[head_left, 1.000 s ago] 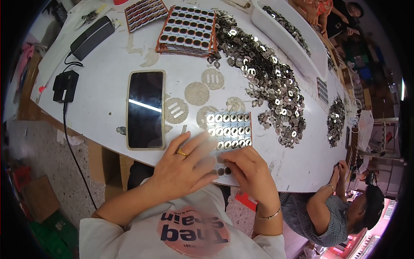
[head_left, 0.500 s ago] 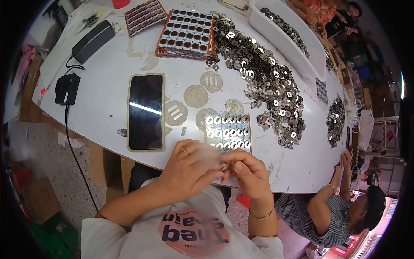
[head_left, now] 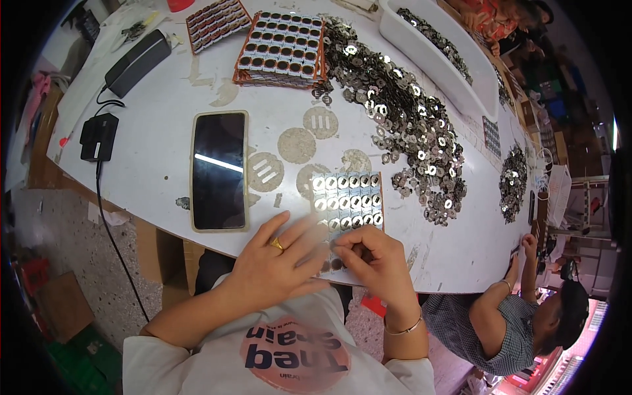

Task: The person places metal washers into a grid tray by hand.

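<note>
A flat board [head_left: 347,203] with rows of small silver metal pieces lies at the table's front edge, and its lower rows show dark round spots. My left hand [head_left: 280,257], with a gold ring, is over the board's left side. Its fingers are apart, and motion blurs their tips. My right hand [head_left: 376,260], a bangle at its wrist, rests over the lower right of the board. Thumb and index finger are pinched close above a row; what they hold, if anything, is hidden. A long heap of loose small metal plates [head_left: 421,131] lies beyond the board to the right.
A phone [head_left: 219,172] lies left of the board. Behind it are stacked boards [head_left: 282,49] and a tilted board [head_left: 218,23]. A black power adapter [head_left: 99,137] with a cable sits far left. A white bin [head_left: 428,62] of metal plates stands far right. A co-worker [head_left: 480,316] works at right.
My hands have moved apart. The left fingers have spread and shifted left, away from the small metal piece at the fingertips. My right hand has lowered its pinch onto the board.
</note>
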Demonstrator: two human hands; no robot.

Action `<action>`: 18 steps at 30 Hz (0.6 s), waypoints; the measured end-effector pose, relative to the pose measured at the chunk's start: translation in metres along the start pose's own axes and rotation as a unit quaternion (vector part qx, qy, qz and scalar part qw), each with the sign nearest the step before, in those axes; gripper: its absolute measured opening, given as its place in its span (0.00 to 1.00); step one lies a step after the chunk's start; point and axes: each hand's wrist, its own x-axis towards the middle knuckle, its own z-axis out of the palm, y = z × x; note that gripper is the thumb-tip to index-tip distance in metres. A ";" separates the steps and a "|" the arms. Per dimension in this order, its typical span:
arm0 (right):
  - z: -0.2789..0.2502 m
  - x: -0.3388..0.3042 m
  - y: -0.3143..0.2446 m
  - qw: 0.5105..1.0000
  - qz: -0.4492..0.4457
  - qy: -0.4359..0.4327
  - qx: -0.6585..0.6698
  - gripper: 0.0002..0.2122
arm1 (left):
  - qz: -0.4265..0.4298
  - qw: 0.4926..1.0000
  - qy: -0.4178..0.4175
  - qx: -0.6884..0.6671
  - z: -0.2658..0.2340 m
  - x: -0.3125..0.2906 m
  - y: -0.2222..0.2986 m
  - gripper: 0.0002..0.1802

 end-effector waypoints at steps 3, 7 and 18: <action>0.002 0.002 -0.003 0.998 -0.038 -0.001 -0.044 0.05 | 0.001 1.000 -0.004 0.010 0.002 -0.001 0.000 0.19; 0.004 0.002 -0.004 0.996 -0.059 0.010 -0.064 0.07 | 0.014 0.998 -0.021 0.049 0.003 -0.003 -0.002 0.28; -0.001 -0.001 -0.010 0.982 -0.063 0.007 -0.177 0.08 | 0.007 1.000 -0.003 0.030 0.007 -0.002 -0.001 0.20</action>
